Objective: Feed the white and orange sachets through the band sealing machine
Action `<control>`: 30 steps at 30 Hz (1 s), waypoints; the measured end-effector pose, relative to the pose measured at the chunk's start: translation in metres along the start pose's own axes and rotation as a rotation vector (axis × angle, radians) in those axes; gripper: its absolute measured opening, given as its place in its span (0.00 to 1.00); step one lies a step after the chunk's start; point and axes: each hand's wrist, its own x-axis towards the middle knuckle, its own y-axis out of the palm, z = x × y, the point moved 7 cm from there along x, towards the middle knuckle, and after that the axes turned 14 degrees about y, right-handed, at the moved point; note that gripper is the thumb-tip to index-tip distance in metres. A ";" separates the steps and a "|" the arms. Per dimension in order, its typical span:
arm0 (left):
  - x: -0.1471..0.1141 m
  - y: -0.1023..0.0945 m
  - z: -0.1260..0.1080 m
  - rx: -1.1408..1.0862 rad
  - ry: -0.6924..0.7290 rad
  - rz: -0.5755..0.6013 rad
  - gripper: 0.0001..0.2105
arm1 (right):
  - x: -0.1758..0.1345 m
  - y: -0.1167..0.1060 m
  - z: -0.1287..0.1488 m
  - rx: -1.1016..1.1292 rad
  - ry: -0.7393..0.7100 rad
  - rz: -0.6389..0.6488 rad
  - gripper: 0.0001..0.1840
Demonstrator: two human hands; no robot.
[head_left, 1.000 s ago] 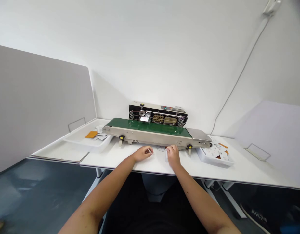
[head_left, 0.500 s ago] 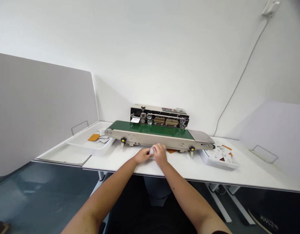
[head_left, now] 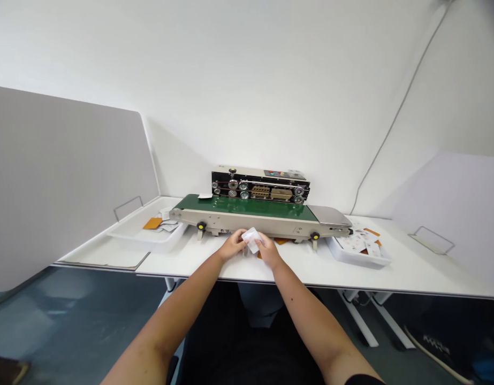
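Together, two hands (head_left: 232, 246) (head_left: 270, 251) holding one white packet (head_left: 252, 238), two bins (head_left: 163, 244) (head_left: 361, 260).

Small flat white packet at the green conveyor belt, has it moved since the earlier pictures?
Yes, left: the small flat white packet has passed from in front of the metal rollers on the black-fronted machine to its left end.

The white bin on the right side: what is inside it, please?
In the bin, white pieces and a few orange ones show on top. What lies beneath them is covered.
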 end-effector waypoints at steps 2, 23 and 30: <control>0.001 -0.003 -0.005 -0.023 0.023 -0.023 0.33 | 0.001 0.005 -0.007 0.150 0.081 0.117 0.25; 0.006 -0.014 0.006 -0.051 -0.029 -0.176 0.25 | 0.005 -0.019 -0.013 0.333 0.083 -0.149 0.22; 0.005 0.002 0.000 -0.092 0.023 -0.012 0.25 | 0.016 -0.005 0.008 0.226 0.057 -0.051 0.17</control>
